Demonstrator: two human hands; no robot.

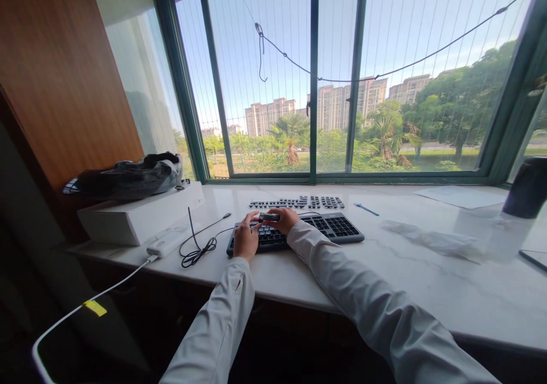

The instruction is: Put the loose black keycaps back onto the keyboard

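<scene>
Nearest to us, both pale grey sleeves run up from the bottom edge toward the flat black plastic keyboard (299, 231) on the white, faintly veined marble-look sill (427, 293). Our left hand (247, 237) rests over the keyboard's left end, fingers curled, its tips pinching the left end of a small, long dark bar-shaped piece (269, 217). Our right hand (282, 220) is curled too and grips the same piece from its right end, so the bar is held between both hands just above the keyboard's upper rows. Whether it touches the keys we cannot tell.

At nine o'clock from the hands lies a thin black cable (197, 247), loosely looped, and beyond it a white rounded charger block (166, 241) with a white cord trailing off the edge. Farther at ten o'clock sits a flat white box (141, 216) with a crumpled glossy black bag (128, 178) on top.

At twelve o'clock, just behind the keyboard, loose dark keycaps (297, 203) lie in neat rows. At two o'clock rests a slim blue pen (366, 209); at three, crinkled clear plastic wrap (431, 239).
</scene>
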